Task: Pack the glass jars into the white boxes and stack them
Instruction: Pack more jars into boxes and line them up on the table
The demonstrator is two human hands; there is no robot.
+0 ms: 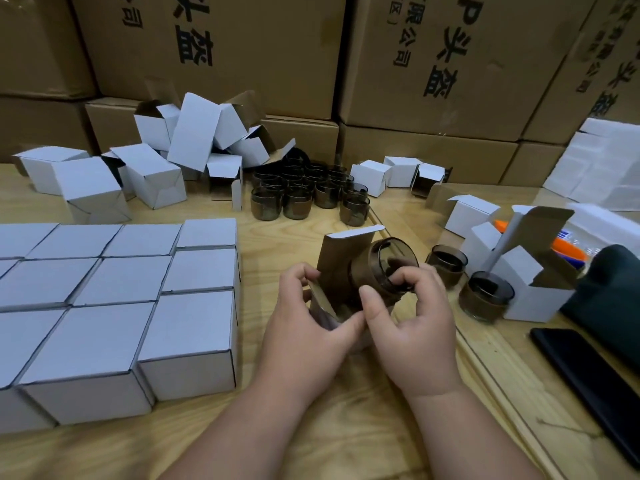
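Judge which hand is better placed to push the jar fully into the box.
Right. The right hand already grips the jar at its rim, while the left hand steadies the open box.

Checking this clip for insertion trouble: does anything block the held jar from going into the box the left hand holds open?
Nothing visible does. The right hand holds the glass jar at the mouth of the open box, which the left hand steadies. The top flap is folded up and back, clear of the opening. The box interior is mostly hidden.
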